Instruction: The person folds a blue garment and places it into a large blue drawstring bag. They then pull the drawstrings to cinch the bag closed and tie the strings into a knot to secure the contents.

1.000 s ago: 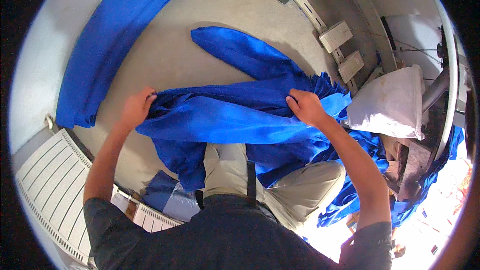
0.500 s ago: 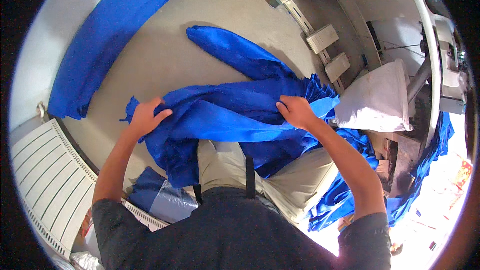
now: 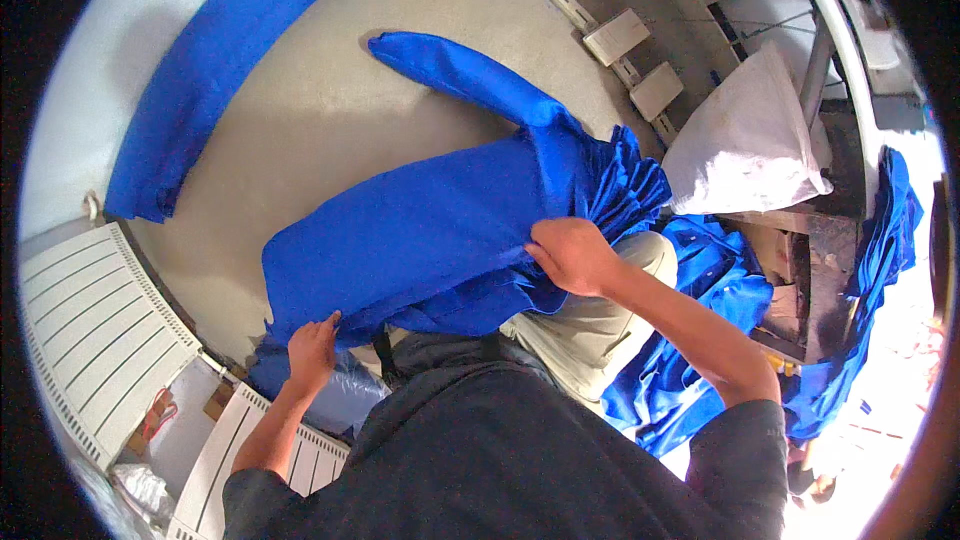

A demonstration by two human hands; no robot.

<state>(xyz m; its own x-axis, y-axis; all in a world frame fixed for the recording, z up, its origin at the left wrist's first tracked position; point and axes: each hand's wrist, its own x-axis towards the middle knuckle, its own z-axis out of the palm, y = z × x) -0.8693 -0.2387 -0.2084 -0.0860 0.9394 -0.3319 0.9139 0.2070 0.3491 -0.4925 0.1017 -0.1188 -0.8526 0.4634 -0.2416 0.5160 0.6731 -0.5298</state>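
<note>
A large piece of bright blue cloth (image 3: 400, 210) lies spread across my lap and the floor in front of me. Its near edge is pinched by my left hand (image 3: 314, 352) at the left corner and by my right hand (image 3: 574, 256) farther right. Both hands have closed fingers. Beyond the cloth, a long narrow blue piece like a sleeve (image 3: 470, 75) stretches to the upper left. Gathered, pleated blue folds (image 3: 630, 185) bunch up just beyond my right hand. My knee (image 3: 650, 265) in beige trousers shows beside them.
A folded blue cloth stack (image 3: 210, 80) lies at the far left by the wall. White slatted panels (image 3: 105, 340) stand at the left. On the right are a white sack (image 3: 750, 140), a metal frame with pedals (image 3: 615, 37) and more crumpled blue cloth (image 3: 690, 310).
My left hand has moved down and nearer to me, drawing the cloth edge along, and my right hand slightly nearer. The bunched cloth now lies flatter and smoother. The view has shifted a little.
</note>
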